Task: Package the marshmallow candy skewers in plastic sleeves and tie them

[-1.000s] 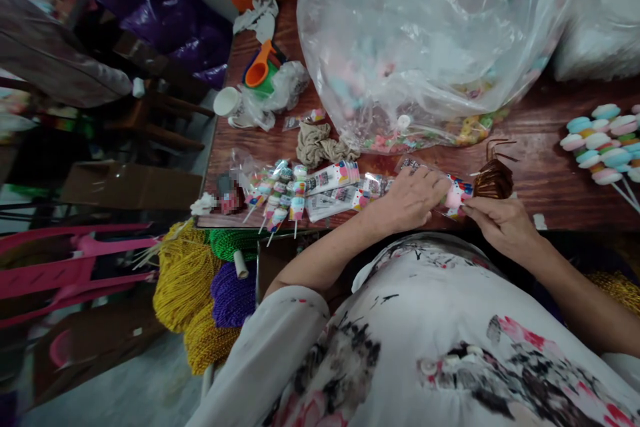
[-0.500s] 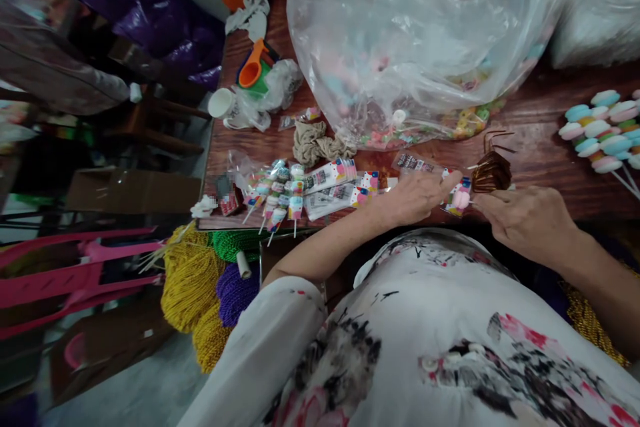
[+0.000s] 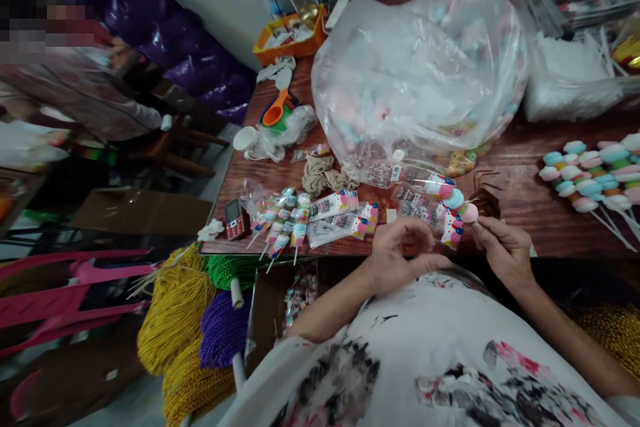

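Note:
My right hand (image 3: 504,247) pinches the stick end of a marshmallow skewer (image 3: 454,199), whose upper part reaches into a printed clear bag. My left hand (image 3: 404,255) is held at the table's front edge with thumb and fingers apart, nothing in it. Just beyond it lie flat printed bags (image 3: 414,205). Beyond my right hand is a bundle of brown twist ties (image 3: 484,202). Bagged skewers (image 3: 283,220) and a stack of printed bags (image 3: 333,220) lie left of my hands. Bare skewers (image 3: 593,173) lie at the right.
A large clear bag of marshmallows (image 3: 410,80) fills the table's middle. At the left are a phone (image 3: 235,219), a paper cup (image 3: 245,139), an orange scoop (image 3: 273,115) and an orange basket (image 3: 290,48). A person sits at the far left.
My left hand has drawn back from the bag and opened. A skewer now shows at my right fingertips, partly in the bag. The view has shifted, showing more of the table's far side.

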`<state>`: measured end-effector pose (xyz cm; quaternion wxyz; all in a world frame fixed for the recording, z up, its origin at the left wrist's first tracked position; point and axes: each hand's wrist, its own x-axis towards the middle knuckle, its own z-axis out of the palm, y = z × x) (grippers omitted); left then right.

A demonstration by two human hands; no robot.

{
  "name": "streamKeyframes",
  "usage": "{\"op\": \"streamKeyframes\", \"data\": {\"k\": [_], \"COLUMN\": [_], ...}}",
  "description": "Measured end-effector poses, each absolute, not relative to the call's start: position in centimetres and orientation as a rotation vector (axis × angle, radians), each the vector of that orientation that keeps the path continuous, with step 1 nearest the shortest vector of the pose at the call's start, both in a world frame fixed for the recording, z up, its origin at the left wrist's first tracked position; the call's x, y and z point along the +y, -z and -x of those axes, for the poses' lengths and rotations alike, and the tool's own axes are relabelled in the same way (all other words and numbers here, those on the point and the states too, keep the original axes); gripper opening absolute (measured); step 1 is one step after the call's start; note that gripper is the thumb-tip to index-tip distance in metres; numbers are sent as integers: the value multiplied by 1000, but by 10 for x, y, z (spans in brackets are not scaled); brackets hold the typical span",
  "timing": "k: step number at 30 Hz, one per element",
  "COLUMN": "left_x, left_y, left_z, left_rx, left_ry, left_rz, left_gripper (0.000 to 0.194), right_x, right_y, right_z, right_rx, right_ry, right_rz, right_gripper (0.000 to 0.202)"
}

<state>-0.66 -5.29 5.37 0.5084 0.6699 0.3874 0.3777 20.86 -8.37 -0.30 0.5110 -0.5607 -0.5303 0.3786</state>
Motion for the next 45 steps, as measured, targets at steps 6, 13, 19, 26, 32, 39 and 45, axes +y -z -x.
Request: {"op": "streamKeyframes", "data": {"k": [6, 13, 19, 26, 32, 39, 45], "left_x": [-13, 2, -1, -2, -13, 7, 1], "left_y": [-37, -61, -46, -43, -38, -44, -42], "left_z": [-4, -11, -8, -8, -18, -3, -18], "left_rx": [1024, 1110, 1141, 1132, 843, 767, 727], "left_ry": [-1096, -1080, -970, -992, -1035, -1246, -1248], "left_rz": [-1100, -1056, -1026, -904, -695, -503, -566], "left_gripper": [86, 56, 63, 69, 64, 50, 56], "right_x": [-79, -83, -76, -79, -68, -66, -66], "right_y": [7, 14, 1, -5, -9, -5, -4], "right_z": [-195, -190, -170, -147, -149, -154, -149], "right_rx": [-1548, -1985, -1334, -1355, -1811, -1829, -1642], "right_ry": [-600, -62, -1300, -1531, -494, -403, -874], "right_rz": [1267, 1330, 1202, 1093, 1144, 1108, 1197], "right_gripper": [16, 29, 23, 30, 19, 15, 28]}}
